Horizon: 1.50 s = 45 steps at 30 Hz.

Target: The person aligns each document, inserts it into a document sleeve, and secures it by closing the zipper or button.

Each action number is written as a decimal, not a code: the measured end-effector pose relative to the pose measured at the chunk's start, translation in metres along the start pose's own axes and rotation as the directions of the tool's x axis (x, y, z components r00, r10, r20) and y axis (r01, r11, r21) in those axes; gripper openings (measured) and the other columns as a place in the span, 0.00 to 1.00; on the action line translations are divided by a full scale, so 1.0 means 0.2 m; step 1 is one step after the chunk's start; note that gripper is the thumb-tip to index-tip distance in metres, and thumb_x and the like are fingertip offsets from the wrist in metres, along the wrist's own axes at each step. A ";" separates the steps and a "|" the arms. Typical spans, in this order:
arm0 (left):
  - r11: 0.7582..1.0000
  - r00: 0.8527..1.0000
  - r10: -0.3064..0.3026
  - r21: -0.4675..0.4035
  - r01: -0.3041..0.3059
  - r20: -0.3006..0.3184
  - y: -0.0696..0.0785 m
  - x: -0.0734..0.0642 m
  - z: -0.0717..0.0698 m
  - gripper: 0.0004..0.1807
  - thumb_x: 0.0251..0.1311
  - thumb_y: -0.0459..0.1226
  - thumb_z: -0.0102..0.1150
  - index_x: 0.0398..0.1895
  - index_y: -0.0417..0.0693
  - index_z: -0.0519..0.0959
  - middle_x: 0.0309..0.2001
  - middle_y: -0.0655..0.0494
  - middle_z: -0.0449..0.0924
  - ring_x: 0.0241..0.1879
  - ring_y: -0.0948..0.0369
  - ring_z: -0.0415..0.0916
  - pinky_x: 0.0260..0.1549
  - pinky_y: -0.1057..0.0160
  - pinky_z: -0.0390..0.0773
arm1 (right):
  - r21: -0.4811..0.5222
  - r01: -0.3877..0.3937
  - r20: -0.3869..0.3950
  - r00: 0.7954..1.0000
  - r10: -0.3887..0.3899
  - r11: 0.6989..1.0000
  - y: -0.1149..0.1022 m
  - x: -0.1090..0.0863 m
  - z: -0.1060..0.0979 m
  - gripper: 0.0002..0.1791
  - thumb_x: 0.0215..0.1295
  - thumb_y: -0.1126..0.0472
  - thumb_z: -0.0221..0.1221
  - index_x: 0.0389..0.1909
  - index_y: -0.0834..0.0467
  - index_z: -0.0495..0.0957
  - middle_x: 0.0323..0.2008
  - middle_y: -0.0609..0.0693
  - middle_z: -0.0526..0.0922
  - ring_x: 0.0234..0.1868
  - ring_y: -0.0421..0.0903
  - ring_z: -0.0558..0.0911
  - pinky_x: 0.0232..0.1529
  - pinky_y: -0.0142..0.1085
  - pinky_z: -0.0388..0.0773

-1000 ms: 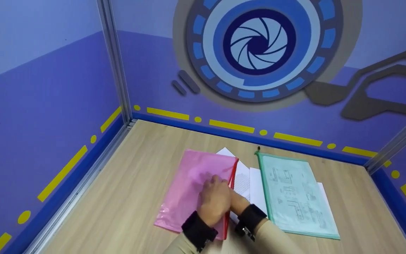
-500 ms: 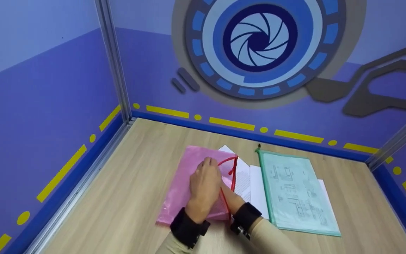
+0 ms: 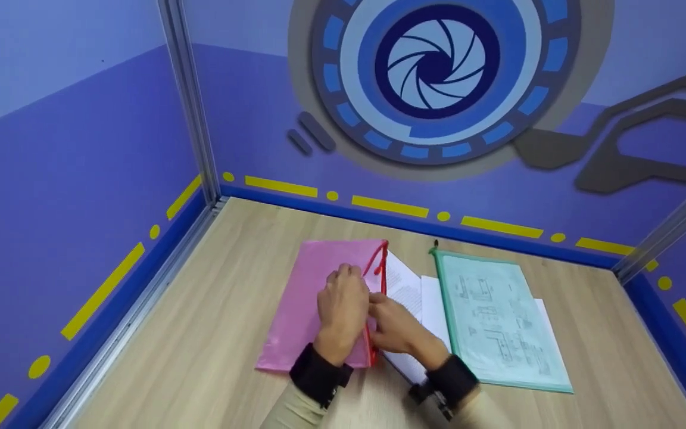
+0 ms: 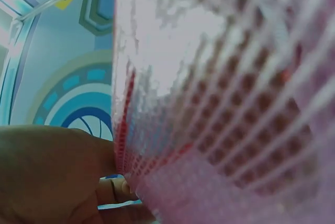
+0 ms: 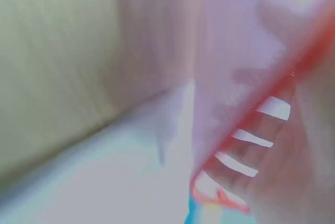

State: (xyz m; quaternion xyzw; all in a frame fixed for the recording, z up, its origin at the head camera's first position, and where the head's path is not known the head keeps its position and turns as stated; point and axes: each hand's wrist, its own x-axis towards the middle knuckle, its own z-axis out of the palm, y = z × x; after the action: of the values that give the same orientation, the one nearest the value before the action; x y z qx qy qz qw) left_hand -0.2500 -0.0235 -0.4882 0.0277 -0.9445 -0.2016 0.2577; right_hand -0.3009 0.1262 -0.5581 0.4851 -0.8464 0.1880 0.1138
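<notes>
Wearing black wrist straps [image 3: 317, 376] on both arms. Gripping pink folder [image 3: 289, 316] near its red zipper [image 3: 384, 271] with left hand [image 3: 343, 307], fingers bent in, little gap. Touching zipper edge with right hand [image 3: 401, 326], not able to tell whether pinching. Keeping to folder location: lying on wood table [image 3: 224, 262], showing white papers [image 3: 409, 292] just right, then green folder [image 3: 492, 325]. Facing blue wall [image 3: 242, 107] beyond.

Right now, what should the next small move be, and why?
Probably spread the red edges of the pink pouch wider: they part near the far corner, left hand and right hand are at that side, and printed paper shows beside it.
</notes>
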 end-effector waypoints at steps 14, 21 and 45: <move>0.992 0.995 -0.080 -0.090 0.085 0.055 -0.07 0.05 -0.06 0.10 0.75 0.38 0.62 0.45 0.39 0.85 0.41 0.47 0.82 0.43 0.47 0.84 0.35 0.45 0.86 | -0.364 -0.472 0.261 0.776 0.574 0.803 0.13 -0.47 -0.28 0.47 0.58 0.34 0.73 0.70 0.61 0.76 0.67 0.66 0.76 0.66 0.66 0.74 0.63 0.66 0.70; 0.991 0.993 -0.085 -0.095 0.093 0.085 -0.06 0.05 -0.07 0.11 0.74 0.38 0.63 0.48 0.38 0.86 0.43 0.47 0.84 0.44 0.47 0.85 0.37 0.46 0.87 | -0.400 -0.370 0.252 0.835 0.489 0.839 0.13 -0.52 -0.27 0.30 0.59 0.37 0.74 0.44 0.60 0.88 0.38 0.52 0.87 0.39 0.51 0.78 0.44 0.52 0.80; 0.992 0.994 -0.066 -0.098 0.074 0.082 -0.08 0.04 -0.07 0.10 0.74 0.37 0.63 0.46 0.39 0.86 0.42 0.47 0.84 0.42 0.47 0.86 0.35 0.46 0.87 | -0.470 -0.431 0.098 0.842 0.530 0.771 0.10 -0.68 -0.21 0.20 0.70 0.68 0.64 0.62 0.62 0.80 0.65 0.64 0.81 0.64 0.65 0.79 0.56 0.65 0.77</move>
State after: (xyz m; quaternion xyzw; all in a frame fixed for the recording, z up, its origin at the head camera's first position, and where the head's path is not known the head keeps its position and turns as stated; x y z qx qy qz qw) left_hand -0.2513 -0.0448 -0.4788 0.0401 -0.9410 -0.2588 0.2141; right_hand -0.2490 0.2588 -0.5759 0.2317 -0.9696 -0.0364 0.0692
